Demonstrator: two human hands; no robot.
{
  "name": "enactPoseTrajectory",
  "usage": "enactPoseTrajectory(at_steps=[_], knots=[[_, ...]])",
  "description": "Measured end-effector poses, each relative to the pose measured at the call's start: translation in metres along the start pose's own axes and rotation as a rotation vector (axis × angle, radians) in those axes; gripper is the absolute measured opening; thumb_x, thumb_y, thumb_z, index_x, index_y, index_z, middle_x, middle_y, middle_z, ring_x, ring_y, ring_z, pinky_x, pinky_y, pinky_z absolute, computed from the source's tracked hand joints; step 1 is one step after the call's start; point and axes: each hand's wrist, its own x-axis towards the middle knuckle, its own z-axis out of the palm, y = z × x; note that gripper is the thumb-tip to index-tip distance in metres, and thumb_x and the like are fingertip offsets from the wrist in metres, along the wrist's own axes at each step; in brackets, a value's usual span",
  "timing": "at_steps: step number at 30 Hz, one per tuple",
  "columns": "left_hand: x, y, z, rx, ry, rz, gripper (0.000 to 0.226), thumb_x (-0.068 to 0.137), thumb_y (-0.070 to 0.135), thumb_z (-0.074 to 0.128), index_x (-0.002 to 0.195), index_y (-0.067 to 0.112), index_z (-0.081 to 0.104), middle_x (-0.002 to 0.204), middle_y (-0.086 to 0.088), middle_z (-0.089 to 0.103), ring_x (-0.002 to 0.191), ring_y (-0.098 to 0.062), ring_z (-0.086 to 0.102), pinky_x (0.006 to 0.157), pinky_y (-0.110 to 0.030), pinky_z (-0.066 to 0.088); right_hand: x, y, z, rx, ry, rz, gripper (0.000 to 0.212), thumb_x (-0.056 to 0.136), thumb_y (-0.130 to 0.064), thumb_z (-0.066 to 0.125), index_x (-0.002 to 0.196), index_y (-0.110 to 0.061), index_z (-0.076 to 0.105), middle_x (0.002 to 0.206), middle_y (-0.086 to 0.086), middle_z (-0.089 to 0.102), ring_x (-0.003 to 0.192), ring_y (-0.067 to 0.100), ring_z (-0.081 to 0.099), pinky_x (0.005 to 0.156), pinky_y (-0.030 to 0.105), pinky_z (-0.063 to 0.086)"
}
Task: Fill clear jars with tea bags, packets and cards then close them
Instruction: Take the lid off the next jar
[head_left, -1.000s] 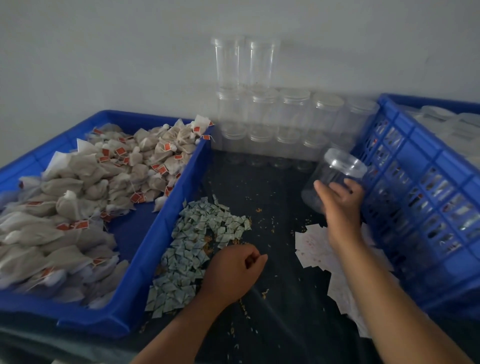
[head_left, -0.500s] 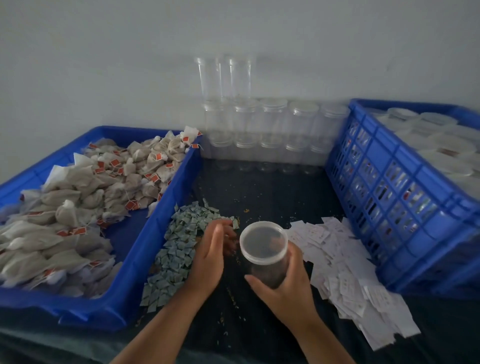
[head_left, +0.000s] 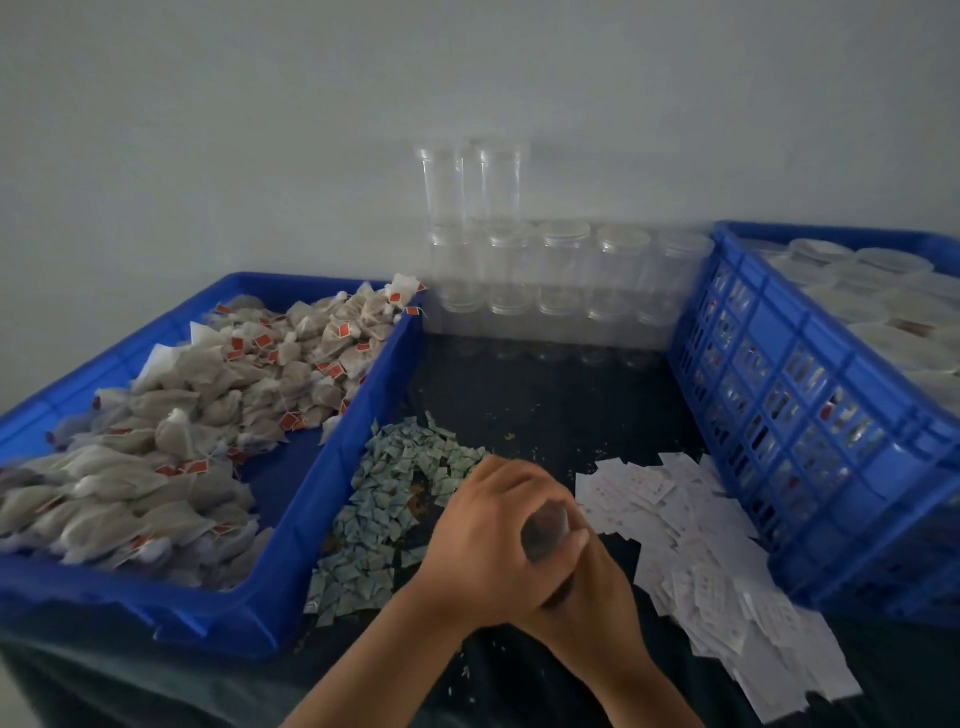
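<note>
Evidently the work sits low on the dark tabletop (head_left: 545, 405), in the strip between two blue containers, where both hands close around one clear jar (head_left: 545, 527). The left hand (head_left: 483, 540) wraps over its upper part and the right hand (head_left: 589, 587) curls round it from below, thumb across the wall, so each grip is holding the jar. Only a blurred sliver of it shows between the fingers, and I cannot tell whether a lid is on. My reading is that the jar is being opened for filling. To do that well, one hand should keep the body fixed while the other alone turns, lightly, since thin plastic likely flexes and binds if squeezed.

For room, the blue bin (head_left: 332, 467) of tea bags (head_left: 208, 415) walls the left side, and the slatted blue crate (head_left: 779, 415) of lidded jars (head_left: 883, 291) walls the right, its near corner close to the right forearm. Empty jars (head_left: 561, 270) stand stacked against the back wall, well apart from the hands, and would likely topple if knocked. White cards (head_left: 701, 561) spread just right of the hands, and green packets (head_left: 395, 488) lie just left, against the bin's wall. Bare tabletop lies behind the hands, probably the safest spot to stand the jar.
</note>
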Motion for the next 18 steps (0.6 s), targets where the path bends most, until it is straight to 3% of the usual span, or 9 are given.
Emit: enactPoseTrajectory(at_steps=[4,7,10,15,18], knots=[[0.003,0.006,0.013,0.069,0.072,-0.136,0.018,0.095,0.050,0.069,0.100,0.033,0.070,0.104,0.021,0.063,0.103,-0.006,0.055,0.090,-0.028,0.049,0.001,-0.003,0.002,-0.153,0.123,-0.063,0.085,0.087,-0.083,0.065,0.146,-0.023,0.055,0.128,-0.020,0.067,0.111,-0.006,0.067,0.083,0.016,0.058],[0.004,0.009,0.019,0.157,0.077,-0.420,0.038,0.096,0.071,0.049,0.109,0.038,0.062,0.108,0.020,0.059,0.106,-0.009,0.051,0.093,-0.028,0.048,0.004,-0.001,0.008,-0.290,0.244,-0.152,0.084,0.092,-0.080,0.060,0.143,-0.014,0.061,0.127,-0.013,0.068,0.113,-0.003,0.065,0.088,0.018,0.057],[0.006,0.014,0.017,0.294,-0.063,-0.573,0.068,0.090,0.090,0.024,0.121,0.038,0.054,0.117,0.011,0.054,0.112,-0.016,0.051,0.090,-0.031,0.047,0.006,0.006,0.011,-0.353,0.291,-0.241,0.078,0.098,-0.072,0.062,0.141,-0.007,0.062,0.128,-0.005,0.068,0.118,0.002,0.062,0.097,0.025,0.056],[0.004,0.029,-0.012,0.446,-0.429,-0.521,0.131,0.057,0.109,-0.015,0.150,0.035,0.040,0.136,-0.007,0.051,0.119,-0.028,0.057,0.083,-0.037,0.049,0.004,0.010,0.010,-0.297,0.300,-0.186,0.077,0.096,-0.071,0.063,0.139,-0.007,0.063,0.133,-0.003,0.066,0.121,0.012,0.064,0.092,0.034,0.060],[-0.002,0.031,-0.027,0.363,-0.426,-0.634,0.117,0.059,0.114,0.014,0.129,0.028,0.051,0.113,0.008,0.067,0.102,-0.017,0.068,0.077,-0.036,0.051,0.004,0.006,0.006,-0.186,0.314,-0.019,0.086,0.085,-0.079,0.068,0.150,-0.026,0.053,0.146,-0.020,0.057,0.131,-0.001,0.056,0.094,0.023,0.053]])
